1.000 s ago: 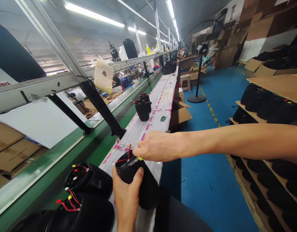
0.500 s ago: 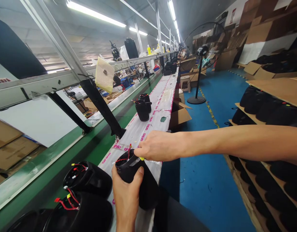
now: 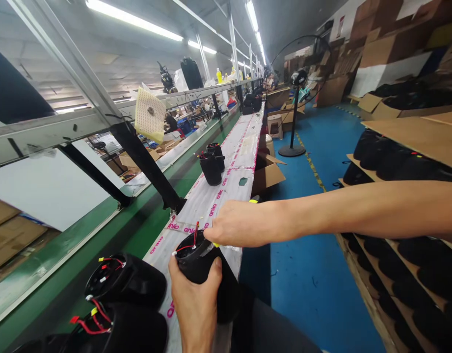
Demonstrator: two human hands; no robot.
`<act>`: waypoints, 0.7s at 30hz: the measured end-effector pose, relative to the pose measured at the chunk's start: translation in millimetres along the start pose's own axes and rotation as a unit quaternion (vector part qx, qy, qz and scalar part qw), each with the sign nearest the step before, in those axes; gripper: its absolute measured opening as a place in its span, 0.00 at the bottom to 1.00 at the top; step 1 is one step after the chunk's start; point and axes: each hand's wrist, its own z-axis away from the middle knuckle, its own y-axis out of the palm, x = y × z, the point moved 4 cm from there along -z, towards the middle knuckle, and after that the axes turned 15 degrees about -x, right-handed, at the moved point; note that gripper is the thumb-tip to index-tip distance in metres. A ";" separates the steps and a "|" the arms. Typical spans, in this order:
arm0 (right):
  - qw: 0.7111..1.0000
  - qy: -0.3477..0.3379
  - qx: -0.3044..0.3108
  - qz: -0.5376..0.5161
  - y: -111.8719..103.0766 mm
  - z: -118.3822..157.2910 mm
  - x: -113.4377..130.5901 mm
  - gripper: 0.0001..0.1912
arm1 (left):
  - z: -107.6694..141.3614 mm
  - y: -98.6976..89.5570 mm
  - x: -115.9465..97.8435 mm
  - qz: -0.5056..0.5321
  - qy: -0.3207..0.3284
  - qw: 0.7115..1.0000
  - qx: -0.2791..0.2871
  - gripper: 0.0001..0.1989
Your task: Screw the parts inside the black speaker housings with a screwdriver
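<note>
My left hand is wrapped around a black cylindrical housing, its thumb along the near side. The housing leans over the table edge, its open end tilted up and away from my body. Red wires with small connectors stick out of that opening. At the rim my right hand is closed in a fist around a tool with yellow-green parts, mostly hidden by the fingers. One yellow-green bit shows under the fist and another above the wrist. What the tool's tip touches is hidden.
More black housings with red and yellow connectors lie at lower left. Two others stand farther along the white-covered table. A green conveyor runs left. Right are a pedestal fan and stacked black goods.
The view has shifted slightly, so the scene sits a little farther left. My right fist has rotated at the rim, and a yellow-green part now shows above the wrist. The left hand keeps its grip.
</note>
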 end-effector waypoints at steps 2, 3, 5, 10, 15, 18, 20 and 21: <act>1.000 -0.019 -0.019 -0.005 4.2 2.9 -1.9 0.05 | 0.3 -1.9 -2.5 0.007 0.000 1.000 -0.009 0.36; 0.999 -0.032 -0.036 -0.012 5.9 4.9 -1.9 0.04 | -0.6 -3.4 -2.6 0.016 0.000 1.000 -0.010 0.36; 0.994 -0.050 -0.087 -0.033 6.2 8.9 -0.9 0.03 | -4.3 -6.2 0.2 0.057 -0.005 0.998 0.007 0.35; 0.975 -0.021 -0.199 -0.098 -9.7 8.1 4.6 0.09 | -11.7 -13.9 9.0 0.113 -0.016 0.993 0.022 0.32; 0.975 0.002 -0.142 -0.170 -14.7 -5.9 12.1 0.20 | -7.3 -17.0 -4.7 0.065 0.000 0.998 -0.021 0.39; 0.980 0.007 -0.109 -0.166 -10.0 -11.2 14.0 0.18 | -9.9 -13.4 -12.9 0.082 0.025 0.996 -0.037 0.42; 0.983 0.019 -0.109 -0.149 -6.4 -16.6 11.1 0.17 | -11.2 -10.0 -12.1 0.084 0.054 0.992 -0.071 0.44; 0.984 0.028 -0.114 -0.137 -4.4 -21.0 8.1 0.17 | -10.1 -8.5 -9.9 0.090 0.077 0.988 -0.100 0.45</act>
